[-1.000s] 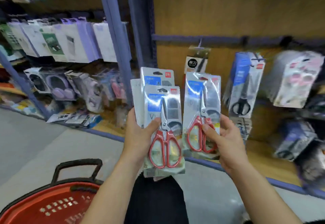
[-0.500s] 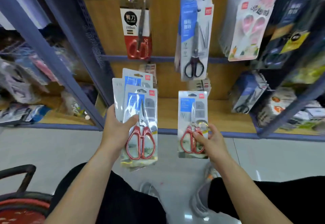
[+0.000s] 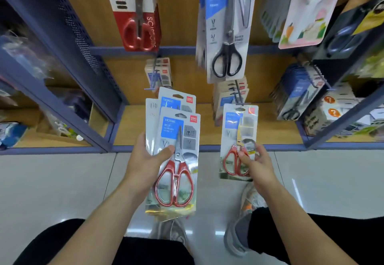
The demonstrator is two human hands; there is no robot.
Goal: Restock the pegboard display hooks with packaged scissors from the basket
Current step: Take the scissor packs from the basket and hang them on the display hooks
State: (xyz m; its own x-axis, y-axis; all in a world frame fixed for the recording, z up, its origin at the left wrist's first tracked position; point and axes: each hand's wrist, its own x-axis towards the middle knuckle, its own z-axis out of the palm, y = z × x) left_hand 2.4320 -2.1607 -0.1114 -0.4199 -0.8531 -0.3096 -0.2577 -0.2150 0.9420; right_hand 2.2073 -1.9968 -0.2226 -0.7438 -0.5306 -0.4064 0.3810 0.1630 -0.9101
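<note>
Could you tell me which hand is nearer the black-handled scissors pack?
Right. The right hand sits below the black-handled scissors pack, slightly right; the left hand is farther, low to its left.

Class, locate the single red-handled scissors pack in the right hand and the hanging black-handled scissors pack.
Single red-handled scissors pack [image 3: 239, 138]: head view, on the blade, mid-card.
Hanging black-handled scissors pack [image 3: 229, 34]: head view, on the scissors' pivot.

We see a fanned stack [image 3: 176, 140] of red-handled scissors packs upright in our left grip [image 3: 145, 160]. A single matching pack [image 3: 232, 131] hangs in our right grip [image 3: 257, 165], its top right at a hook [image 3: 239, 95].
</note>
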